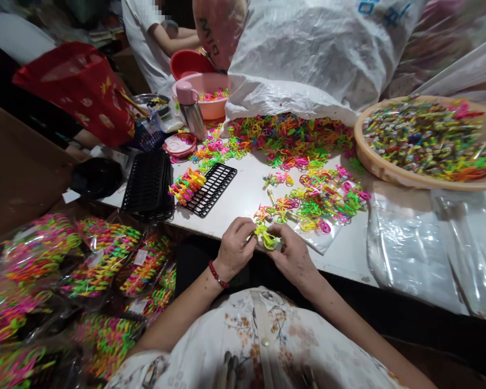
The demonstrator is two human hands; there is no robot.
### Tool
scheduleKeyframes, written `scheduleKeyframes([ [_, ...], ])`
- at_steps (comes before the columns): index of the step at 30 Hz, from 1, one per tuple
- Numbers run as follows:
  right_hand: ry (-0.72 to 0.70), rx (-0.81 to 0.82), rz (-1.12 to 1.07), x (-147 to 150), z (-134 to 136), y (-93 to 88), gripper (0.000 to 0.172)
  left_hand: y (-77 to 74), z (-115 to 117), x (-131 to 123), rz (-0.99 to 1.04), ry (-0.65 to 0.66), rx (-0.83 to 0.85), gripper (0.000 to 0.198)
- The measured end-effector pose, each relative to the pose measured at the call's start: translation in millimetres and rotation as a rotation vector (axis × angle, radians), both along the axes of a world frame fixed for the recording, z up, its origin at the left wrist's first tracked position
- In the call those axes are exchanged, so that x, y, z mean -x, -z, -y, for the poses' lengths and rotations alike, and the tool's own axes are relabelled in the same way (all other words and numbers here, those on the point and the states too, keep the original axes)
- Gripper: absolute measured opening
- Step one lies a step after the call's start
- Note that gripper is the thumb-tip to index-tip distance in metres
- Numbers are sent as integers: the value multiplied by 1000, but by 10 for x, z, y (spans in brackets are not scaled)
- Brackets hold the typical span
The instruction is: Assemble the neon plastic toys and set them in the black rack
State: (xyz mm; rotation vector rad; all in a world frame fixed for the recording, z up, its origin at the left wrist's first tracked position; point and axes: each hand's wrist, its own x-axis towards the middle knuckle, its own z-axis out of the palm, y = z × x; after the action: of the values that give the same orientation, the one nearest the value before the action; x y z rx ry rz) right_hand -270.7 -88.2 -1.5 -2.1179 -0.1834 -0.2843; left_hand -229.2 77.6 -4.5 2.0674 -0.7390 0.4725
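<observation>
Between my two hands, over the table's front edge, is a small yellow-green plastic toy piece (pixel 267 237) with a ring-shaped part. My left hand (pixel 237 243), a red bead bracelet at its wrist, pinches its left side. The fingers of my right hand (pixel 292 253) close on the ring at its right. Just beyond lies a loose heap of bright plastic pieces (pixel 328 197), some with small clear-wrapped bits among them. To the left, a black slotted rack (pixel 214 189) carries a row of pink, orange and yellow-green pieces (pixel 188 183) at its left end.
A stack of black racks (pixel 148 183) stands at the table's left. Behind are a big white sack (pixel 308 54) spilling pieces, a thermos (pixel 191 111) and a pink basin (pixel 202 84). An orange tub (pixel 372 162) and clear bags (pixel 409 243) lie right. Filled packs (pixel 101 254) sit lower left; a person (pixel 146 48) works behind.
</observation>
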Motion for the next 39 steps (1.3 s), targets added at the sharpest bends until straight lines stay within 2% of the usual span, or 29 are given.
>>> scheduleKeyframes([
  [3,-42,-11,-55,38,14,-65,26,7,-29,8,98,8,-17,23],
  [6,-69,-82,-229,85,8,-124,35,15,-43,25,157,31,-49,27],
  [8,-76,-153,-305,109,-1,-145,33,29,-43,38,190,49,-57,29],
  [11,-65,-260,-309,126,-3,-151,26,55,-37,51,231,58,-44,32],
  [18,-19,-463,-353,135,45,-92,26,52,-31,62,230,97,-59,31],
  [24,-47,-465,-321,137,70,-16,24,23,-29,71,240,136,-83,34],
  [28,-61,-407,-264,125,109,41,24,43,-33,74,256,133,-94,34],
  [32,-63,-340,-207,103,159,4,23,82,-39,69,247,148,-96,32],
  [35,-94,-378,-298,92,195,-41,25,53,-47,56,184,178,-76,33],
  [39,-35,-440,-361,80,249,8,31,-100,-56,33,-165,282,35,33],
])
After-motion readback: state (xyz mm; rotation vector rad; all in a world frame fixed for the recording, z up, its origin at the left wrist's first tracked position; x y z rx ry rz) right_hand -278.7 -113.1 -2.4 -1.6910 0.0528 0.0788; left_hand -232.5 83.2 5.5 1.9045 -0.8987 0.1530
